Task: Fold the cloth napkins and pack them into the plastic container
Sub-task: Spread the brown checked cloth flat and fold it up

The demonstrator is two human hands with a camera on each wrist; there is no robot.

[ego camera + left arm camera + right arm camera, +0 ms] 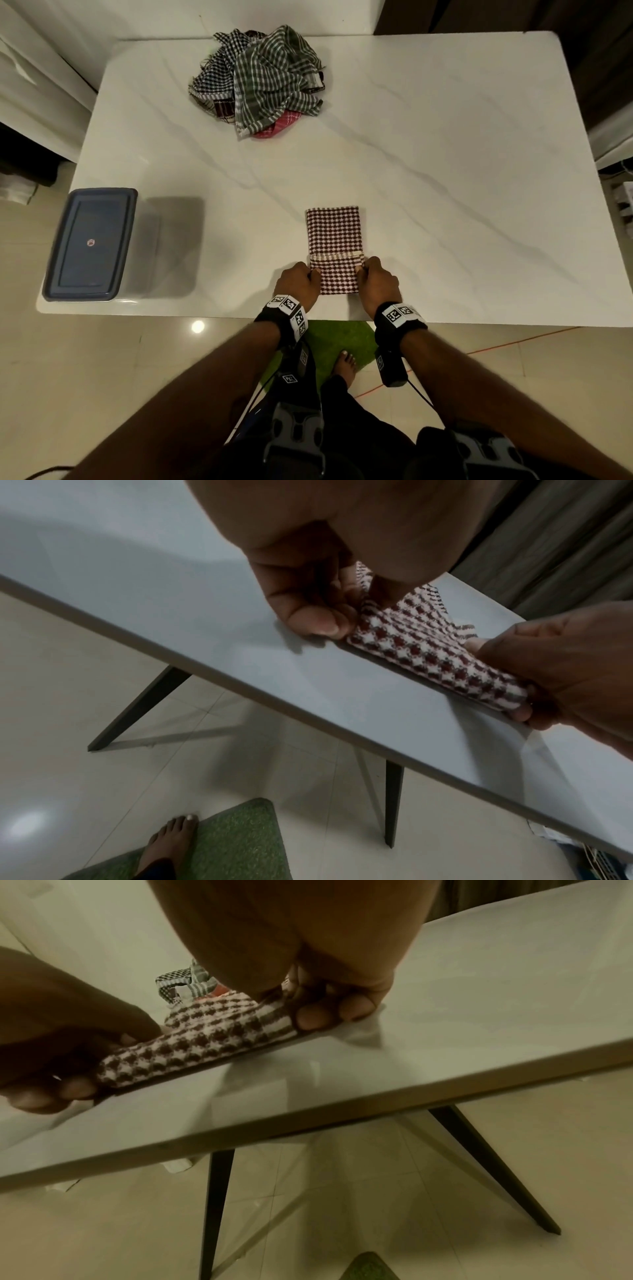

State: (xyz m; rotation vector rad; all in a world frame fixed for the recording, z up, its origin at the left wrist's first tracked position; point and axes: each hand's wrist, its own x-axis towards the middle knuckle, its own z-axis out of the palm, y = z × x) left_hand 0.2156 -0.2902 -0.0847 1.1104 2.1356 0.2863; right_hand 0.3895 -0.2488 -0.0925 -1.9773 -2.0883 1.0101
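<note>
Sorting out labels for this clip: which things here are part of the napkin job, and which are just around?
Job: red checked napkin, pinched by left hand and right hand; pile of unfolded napkins; lidded plastic container.
Around: white table; green mat.

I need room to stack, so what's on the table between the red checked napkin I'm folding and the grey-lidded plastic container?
Nothing: in the head view only bare white marble table and the container's shadow lie between it and the napkin.
</note>
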